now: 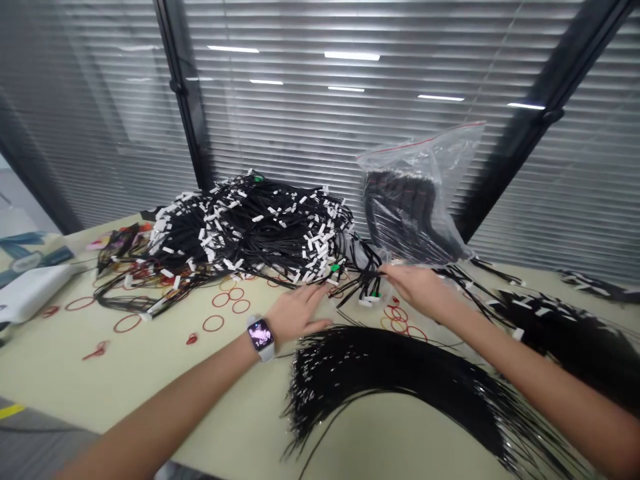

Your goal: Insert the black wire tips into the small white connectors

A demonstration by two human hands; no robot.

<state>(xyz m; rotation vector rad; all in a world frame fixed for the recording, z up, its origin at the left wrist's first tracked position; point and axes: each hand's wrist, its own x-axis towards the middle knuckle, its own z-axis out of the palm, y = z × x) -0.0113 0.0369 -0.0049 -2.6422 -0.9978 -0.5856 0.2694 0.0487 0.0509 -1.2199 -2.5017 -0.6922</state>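
My left hand (295,312), with a watch (261,335) on the wrist, lies over the table, its fingers stretched out and the thumb apart. Its fingertips reach the front edge of a large heap of black cables (270,233) with white connectors. My right hand (414,288) is closed at the fingertips on a small bunch of black cables (367,270) with white and green ends. Just in front of both hands, a thick curved bundle of thin black wires (390,360) lies on the table.
Behind my right hand a clear zip bag (407,200) of black cables leans near the window blinds (300,120). Red rubber bands (213,323) are scattered on the pale table (165,373). More black cables (565,333) lie at right; a white object (35,292) sits at left.
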